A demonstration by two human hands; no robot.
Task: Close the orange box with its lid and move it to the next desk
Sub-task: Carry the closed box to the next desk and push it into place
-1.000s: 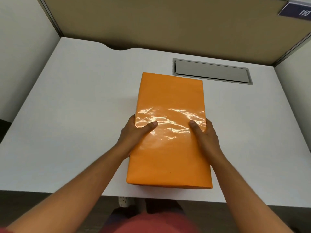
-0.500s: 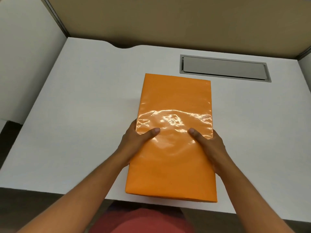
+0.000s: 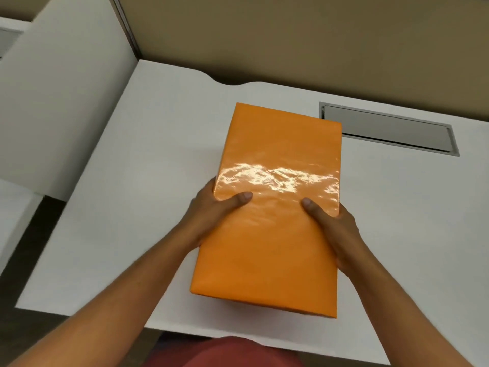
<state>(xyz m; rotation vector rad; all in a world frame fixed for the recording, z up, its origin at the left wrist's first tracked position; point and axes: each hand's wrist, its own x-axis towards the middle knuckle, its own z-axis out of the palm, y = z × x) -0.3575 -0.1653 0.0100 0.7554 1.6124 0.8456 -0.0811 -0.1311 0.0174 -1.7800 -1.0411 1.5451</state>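
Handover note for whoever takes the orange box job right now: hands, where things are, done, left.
Left hand: gripping the left side of the orange box, thumb on top.
Right hand: gripping the right side, thumb on top.
Box: lid is on, box closed, held over the white desk, its near end close to the front edge. Whether it is lifted clear of the surface cannot be told.
Done: closing.
Left: carry it to the next desk; a strip of another white surface shows past the divider on the left, probably the target. Set it down, release.

The orange box (image 3: 272, 207) has tilted and lifted off the desk (image 3: 132, 181).
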